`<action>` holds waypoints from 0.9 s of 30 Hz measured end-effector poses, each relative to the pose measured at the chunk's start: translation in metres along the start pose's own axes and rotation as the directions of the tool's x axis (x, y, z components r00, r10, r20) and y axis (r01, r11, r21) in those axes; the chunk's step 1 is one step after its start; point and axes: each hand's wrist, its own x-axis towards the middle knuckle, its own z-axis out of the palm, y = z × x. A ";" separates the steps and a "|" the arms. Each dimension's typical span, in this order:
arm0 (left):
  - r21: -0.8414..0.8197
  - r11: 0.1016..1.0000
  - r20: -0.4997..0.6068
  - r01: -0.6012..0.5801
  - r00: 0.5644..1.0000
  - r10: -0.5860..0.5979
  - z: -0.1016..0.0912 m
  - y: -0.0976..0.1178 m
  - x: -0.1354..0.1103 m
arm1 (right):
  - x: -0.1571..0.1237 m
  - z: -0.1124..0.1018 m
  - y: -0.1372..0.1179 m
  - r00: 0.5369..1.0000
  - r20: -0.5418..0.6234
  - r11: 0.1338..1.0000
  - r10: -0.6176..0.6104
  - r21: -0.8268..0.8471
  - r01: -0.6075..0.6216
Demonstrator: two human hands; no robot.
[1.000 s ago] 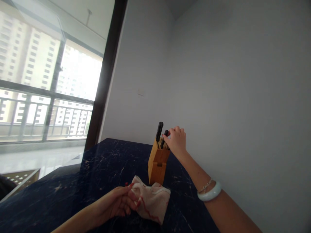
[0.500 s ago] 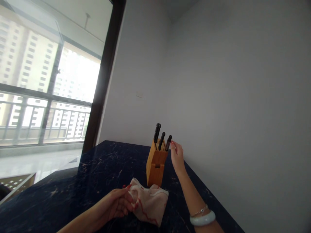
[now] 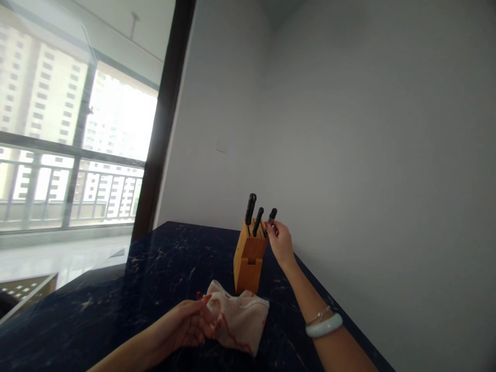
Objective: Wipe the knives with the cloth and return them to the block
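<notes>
A wooden knife block (image 3: 248, 258) stands on the dark marble counter (image 3: 163, 279) near the wall. Three black knife handles stick out of its top. My right hand (image 3: 279, 242) reaches to the rightmost knife handle (image 3: 272, 215) and its fingers close on it. My left hand (image 3: 185, 325) lies low on the counter, fingers closed on a crumpled white cloth with red lines (image 3: 238, 320), just in front of the block.
Grey walls meet in a corner behind the block. A dark window frame (image 3: 163, 129) and a large window with a balcony railing are at the left. A white bangle and a thin chain are on my right wrist.
My right hand let go of the middle handle, dropped back beside the block, then came up onto the rightmost handle. My left hand kept hold of the cloth.
</notes>
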 end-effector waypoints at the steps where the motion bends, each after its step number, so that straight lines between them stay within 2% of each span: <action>1: -0.007 1.000 0.002 -0.003 1.000 0.003 0.001 0.000 -0.001 | 0.000 0.000 0.000 1.000 0.005 1.000 0.003 0.006 -0.003; 11: -0.078 0.997 0.030 -0.014 0.999 0.016 0.000 0.002 -0.005 | -0.021 0.007 -0.002 0.998 0.000 0.993 0.067 0.095 -0.067; 17: -0.061 0.998 -0.010 0.001 1.000 -0.002 -0.002 0.000 -0.001 | -0.026 0.004 -0.004 0.994 -0.009 0.985 0.105 0.137 -0.102; 22: -0.069 0.998 -0.034 -0.014 0.999 0.012 -0.003 -0.001 0.001 | -0.031 0.001 -0.001 0.978 -0.085 0.969 0.192 0.172 -0.175; 27: -0.083 0.996 -0.009 -0.027 1.000 0.027 -0.001 0.002 -0.003 | -0.041 -0.001 -0.010 0.962 -0.125 0.954 0.242 0.210 -0.212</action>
